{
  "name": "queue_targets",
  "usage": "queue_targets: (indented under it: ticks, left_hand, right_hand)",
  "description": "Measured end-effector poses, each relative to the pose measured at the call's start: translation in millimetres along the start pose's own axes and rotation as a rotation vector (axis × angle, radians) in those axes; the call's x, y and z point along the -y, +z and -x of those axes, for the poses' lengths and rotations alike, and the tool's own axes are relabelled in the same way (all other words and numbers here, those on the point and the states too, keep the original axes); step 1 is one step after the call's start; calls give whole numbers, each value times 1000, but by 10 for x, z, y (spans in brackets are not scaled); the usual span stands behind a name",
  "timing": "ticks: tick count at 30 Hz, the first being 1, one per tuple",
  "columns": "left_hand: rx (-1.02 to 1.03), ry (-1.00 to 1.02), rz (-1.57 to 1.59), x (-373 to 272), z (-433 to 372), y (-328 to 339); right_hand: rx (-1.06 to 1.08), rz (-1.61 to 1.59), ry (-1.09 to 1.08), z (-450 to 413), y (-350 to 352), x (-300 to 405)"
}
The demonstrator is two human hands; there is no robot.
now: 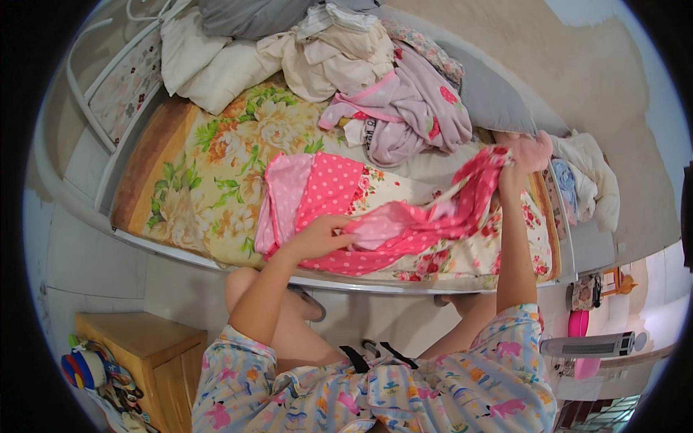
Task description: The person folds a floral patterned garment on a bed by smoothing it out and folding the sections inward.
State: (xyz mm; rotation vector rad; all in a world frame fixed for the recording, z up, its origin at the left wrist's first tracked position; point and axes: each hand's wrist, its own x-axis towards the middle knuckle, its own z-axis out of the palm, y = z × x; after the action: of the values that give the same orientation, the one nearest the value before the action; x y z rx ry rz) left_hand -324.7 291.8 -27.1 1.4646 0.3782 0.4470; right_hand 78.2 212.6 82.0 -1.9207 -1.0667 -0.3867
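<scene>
A pink polka-dot fabric piece with white floral parts (330, 184) lies spread over the near side of the bed. My left hand (327, 238) pinches a fold of this fabric near its middle. At the right, my right hand (511, 170) grips a bunched, raised end of the same fabric, partly blurred. Beneath it is a mattress with a yellow floral cover (216, 178). Just beyond the fabric lies a crumpled lilac blanket with strawberry motifs and pink trim (427, 103).
Cream bedding (335, 59) and a grey pillow (249, 16) are heaped along the far side. The bed's metal frame (379, 290) runs close before my knees. A wooden cabinet (146, 335) stands at lower left, a tower-shaped appliance (587, 344) at lower right.
</scene>
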Motion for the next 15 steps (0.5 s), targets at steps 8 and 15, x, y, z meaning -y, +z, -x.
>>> queue_targets:
  ticks: [8, 15]
  left_hand:
    - [-446, -524, 130, 126, -73, -485]
    - [-530, -415, -232, 343, -221, -511]
  right_hand:
    - [-76, -453, -21, -771, 1222, 461]
    - [326, -234, -140, 1225, 1385, 623]
